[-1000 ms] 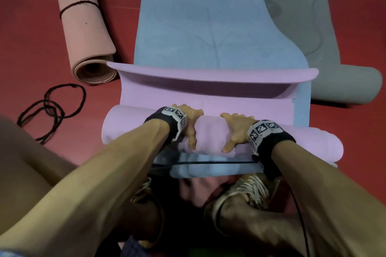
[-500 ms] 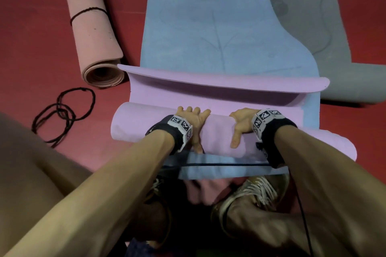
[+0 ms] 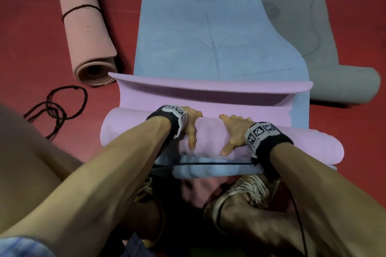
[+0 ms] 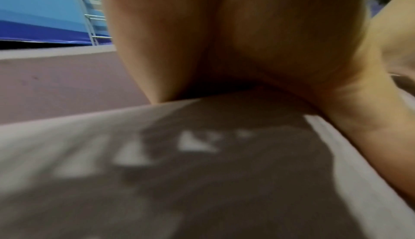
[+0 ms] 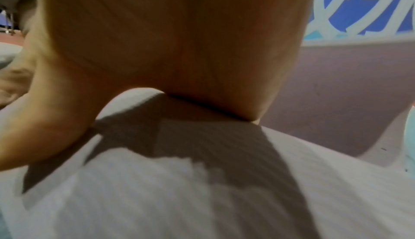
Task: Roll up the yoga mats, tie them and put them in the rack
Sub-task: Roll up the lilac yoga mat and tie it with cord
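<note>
A purple yoga mat lies mostly rolled, crosswise on top of a flat blue mat. Its short flat tail ends in an upturned edge. My left hand and right hand sit side by side on the middle of the roll. Their fingers curve over its far side and the thumbs lie on the near side. In the wrist views each palm, left and right, presses on the ribbed roll.
A pink rolled mat tied with black string lies at the left on the red floor. A loose black cord lies in front of it. A grey mat, partly rolled, lies right of the blue one. My shoes are just behind the roll.
Both hands slid forward over the top of the roll, then came back with the thumbs on its near side. The flat tail looks about as short as before.
</note>
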Tool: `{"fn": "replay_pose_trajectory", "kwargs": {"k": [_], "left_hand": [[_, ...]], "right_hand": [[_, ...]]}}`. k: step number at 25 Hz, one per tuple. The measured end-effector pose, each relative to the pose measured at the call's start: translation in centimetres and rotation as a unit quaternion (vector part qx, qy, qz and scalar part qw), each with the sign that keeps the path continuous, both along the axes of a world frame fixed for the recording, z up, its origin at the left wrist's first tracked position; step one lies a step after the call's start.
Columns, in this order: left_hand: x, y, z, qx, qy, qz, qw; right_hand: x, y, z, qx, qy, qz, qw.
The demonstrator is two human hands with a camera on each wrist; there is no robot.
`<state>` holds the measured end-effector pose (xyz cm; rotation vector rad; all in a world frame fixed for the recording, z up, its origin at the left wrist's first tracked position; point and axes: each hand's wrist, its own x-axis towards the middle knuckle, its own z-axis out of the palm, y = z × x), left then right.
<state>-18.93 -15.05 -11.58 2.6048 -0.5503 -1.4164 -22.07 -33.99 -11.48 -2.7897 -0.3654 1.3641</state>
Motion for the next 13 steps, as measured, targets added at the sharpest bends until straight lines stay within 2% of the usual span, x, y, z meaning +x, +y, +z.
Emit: {"fn": "replay_pose_trajectory", "kwargs": {"k": [6,8,11,13], "left_hand": [[-0.4,0.0,-0.2,0.000,0.003,0.010,1.000],[-1.0,0.2,-0.3,0.005,-0.043,0.002,0.999],[-2.4,0.8,-0.5,0.036,-0.132,-0.054,0.989],[-2.9,0.9,-0.6,0.043,-0.152,-0.068,0.985]], "right_hand": [[1.1,0.3,0.1,0.002,0.006,-0.027,1.000],[2.2,0.3,0.2,0.000,0.036,-0.032,0.999],[4.1,0.1,0.1,0.008,0.081,-0.063,0.995],[4.8,-0.2,-0.7,0.018,0.099,-0.062,0.993]]}}
